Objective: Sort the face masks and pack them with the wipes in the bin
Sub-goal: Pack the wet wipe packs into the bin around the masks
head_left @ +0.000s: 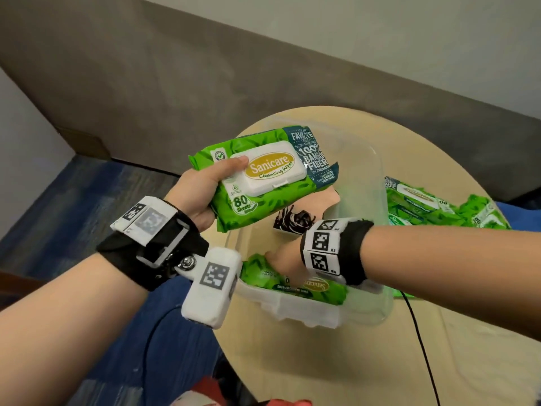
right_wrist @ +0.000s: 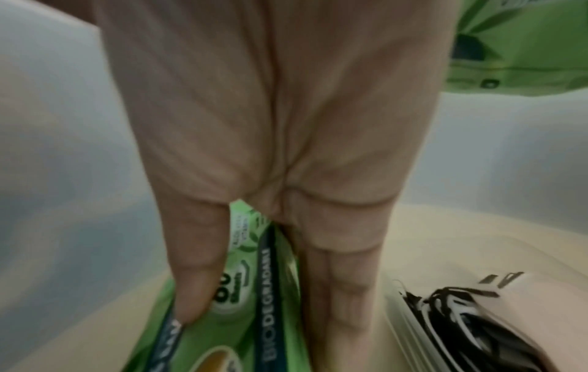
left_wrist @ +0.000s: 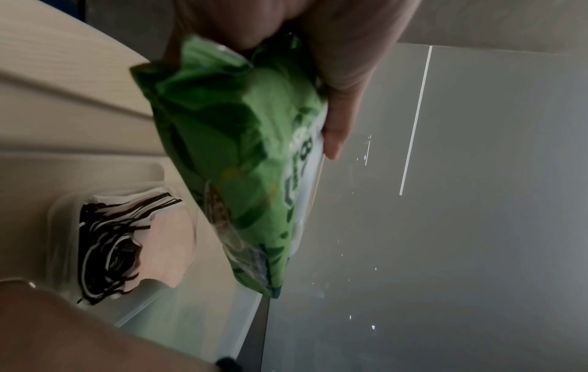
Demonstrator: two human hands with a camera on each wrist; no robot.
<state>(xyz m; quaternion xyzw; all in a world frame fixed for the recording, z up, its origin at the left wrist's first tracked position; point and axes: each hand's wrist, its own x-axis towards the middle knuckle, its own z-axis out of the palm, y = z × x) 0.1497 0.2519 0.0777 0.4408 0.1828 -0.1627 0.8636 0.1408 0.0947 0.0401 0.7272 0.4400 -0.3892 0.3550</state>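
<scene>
My left hand (head_left: 205, 189) grips a green pack of Sanicare wipes (head_left: 263, 177) by its short end and holds it above the clear plastic bin (head_left: 377, 218); in the left wrist view the thumb lies on the pack (left_wrist: 235, 151). My right hand (head_left: 281, 262) reaches down into the bin's near end and grips a second green wipes pack (head_left: 292, 285), thumb on one face and fingers on the other in the right wrist view (right_wrist: 248, 289). A stack of pink face masks with black ear loops (head_left: 295, 218) lies in the bin's middle (left_wrist: 127, 239) (right_wrist: 471, 314).
The bin stands on a round light wood table (head_left: 380, 361). More green wipes packs (head_left: 439, 206) lie on the table to the right of the bin. A black cable (head_left: 418, 341) runs across the table. Blue carpet (head_left: 87, 194) and a grey wall base lie beyond.
</scene>
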